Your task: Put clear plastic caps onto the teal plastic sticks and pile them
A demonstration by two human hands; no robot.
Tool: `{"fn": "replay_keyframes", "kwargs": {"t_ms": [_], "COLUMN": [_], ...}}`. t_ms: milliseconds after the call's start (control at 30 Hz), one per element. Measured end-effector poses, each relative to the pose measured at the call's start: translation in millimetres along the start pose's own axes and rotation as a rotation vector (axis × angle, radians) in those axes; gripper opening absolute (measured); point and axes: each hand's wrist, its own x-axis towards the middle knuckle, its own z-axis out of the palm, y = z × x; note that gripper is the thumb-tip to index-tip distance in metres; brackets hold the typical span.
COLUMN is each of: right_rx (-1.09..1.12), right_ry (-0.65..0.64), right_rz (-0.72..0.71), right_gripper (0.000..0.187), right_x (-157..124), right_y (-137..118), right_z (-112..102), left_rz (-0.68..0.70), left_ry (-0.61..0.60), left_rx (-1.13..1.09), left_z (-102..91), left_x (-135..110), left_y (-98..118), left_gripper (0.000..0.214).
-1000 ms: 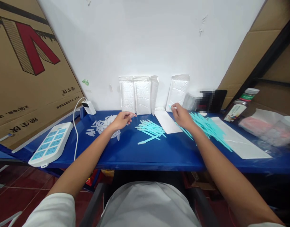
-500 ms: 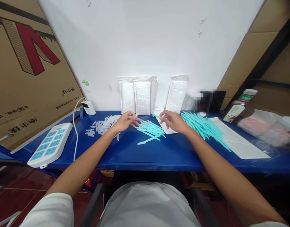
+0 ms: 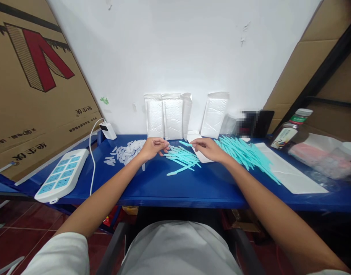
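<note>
My right hand (image 3: 207, 148) pinches a turquoise eyebrow razor (image 3: 185, 143), its tip pointing left. My left hand (image 3: 154, 148) is closed, thumb and fingertips together, facing the razor; whatever sits between them is too small to make out. Between and below both hands lies a loose pile of turquoise razors (image 3: 181, 157), some with pale ends. Left of my left hand, small translucent plastic caps (image 3: 126, 152) are heaped on the blue table (image 3: 164, 189). A larger heap of turquoise razors (image 3: 244, 152) spreads out to the right of my right hand.
White padded packets (image 3: 173, 116) lean on the wall, one more packet (image 3: 215, 114) apart. A power strip (image 3: 63, 173) and white cable (image 3: 93, 168) lie left. At right are a white sheet (image 3: 295, 175), a bottle (image 3: 290, 130) and a bag with pink contents (image 3: 321, 154).
My left hand's fingers have drawn together. My right hand has lowered slightly and its fingers have closed in, with the razor still in them. The piles look the same.
</note>
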Motion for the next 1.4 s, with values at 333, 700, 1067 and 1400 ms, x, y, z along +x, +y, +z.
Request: {"fn": "replay_keyframes", "kwargs": {"t_ms": [333, 700, 1067, 1400], "right_rx": [-0.082, 0.046, -0.012, 0.064], "right_ry": [-0.034, -0.069, -0.044, -0.075], "right_rz": [-0.061, -0.055, -0.062, -0.031], "right_gripper": [0.031, 0.042, 0.056, 0.050], "right_x": [-4.6, -6.3, -5.0, -5.4], "right_y": [-7.3, -19.1, -17.2, -16.2], "right_z": [-1.5, 0.8, -1.0, 4.5], "left_rz": [0.013, 0.024, -0.005, -0.025], "left_ry": [0.013, 0.063, 0.036, 0.035], "left_rx": [0.004, -0.015, -0.038, -0.035], "left_z": [2.6, 6.5, 4.9, 10.1], "left_x": [-1.3, -3.1, -2.4, -6.9], "left_y": [0.6, 6.0, 3.8, 9.9], "left_gripper": [0.061, 0.057, 0.054, 0.054]}}
